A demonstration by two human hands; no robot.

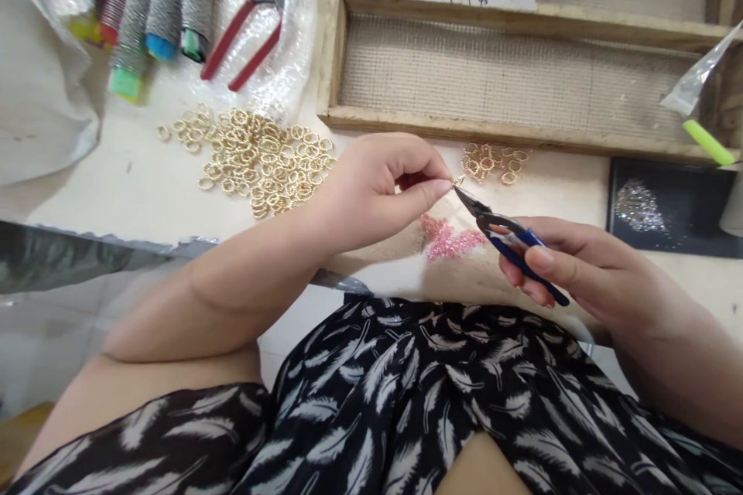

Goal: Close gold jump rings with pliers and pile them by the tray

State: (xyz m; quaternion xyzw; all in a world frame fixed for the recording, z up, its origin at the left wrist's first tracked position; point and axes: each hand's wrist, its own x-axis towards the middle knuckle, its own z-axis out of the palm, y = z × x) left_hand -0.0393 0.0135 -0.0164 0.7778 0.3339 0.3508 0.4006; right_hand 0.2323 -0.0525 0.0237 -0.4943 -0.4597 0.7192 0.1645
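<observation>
Left hand (386, 186), centre of the frame, pinches a small gold-coloured piece (458, 181) between thumb and forefinger; the fingertips cover part of it. Right hand (580, 263), right of centre, is wrapped around blue-handled pliers (522, 257), whose tips point to the upper left and meet the piece at the left fingertips. Whether the tips grip it cannot be told from where I stand.

Risk, slip: a narrow pinch on so small a piece could let it spring away if the tips twist off-line. Risk, deformation: excess squeeze on the handles could bend or mark it. Risk, injury: the tips work close to the left thumb.

Risk, spillage: loose pink beads (450, 242) lie on the table (139, 205) below the tips; a dropped piece or low wrist could scatter them. Twisted gold rings (267, 162) are heaped left of centre, near the left forearm; a sideways sweep could disturb them.
</observation>
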